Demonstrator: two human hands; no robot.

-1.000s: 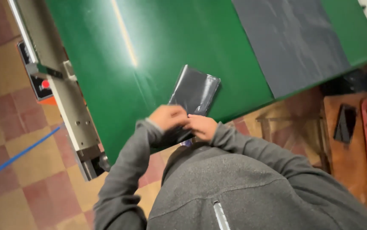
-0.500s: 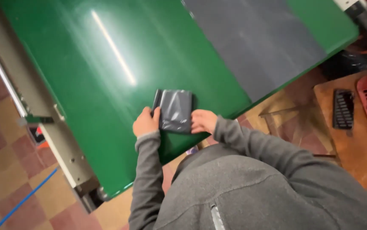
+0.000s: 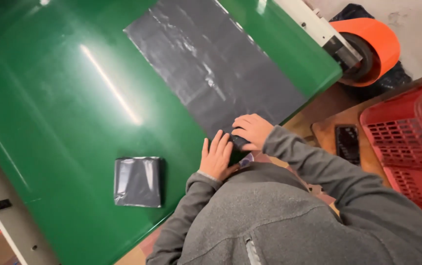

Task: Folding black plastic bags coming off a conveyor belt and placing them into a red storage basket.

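Grey plastic sheet (image 3: pixel 211 73) lay flat on the green belt (image 3: pixel 63 98), its near corner pinched by the right hand (image 3: pixel 251 130) while the open left hand (image 3: pixel 217 158) pressed beside it, best lifted evenly to avoid creasing.

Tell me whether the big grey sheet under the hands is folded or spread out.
Spread: the grey plastic sheet lies flat on the green table. The small bundle beside it is folded.

Red crate (image 3: pixel 407 147), orange roll (image 3: pixel 375 39), dark phone (image 3: pixel 347 143)
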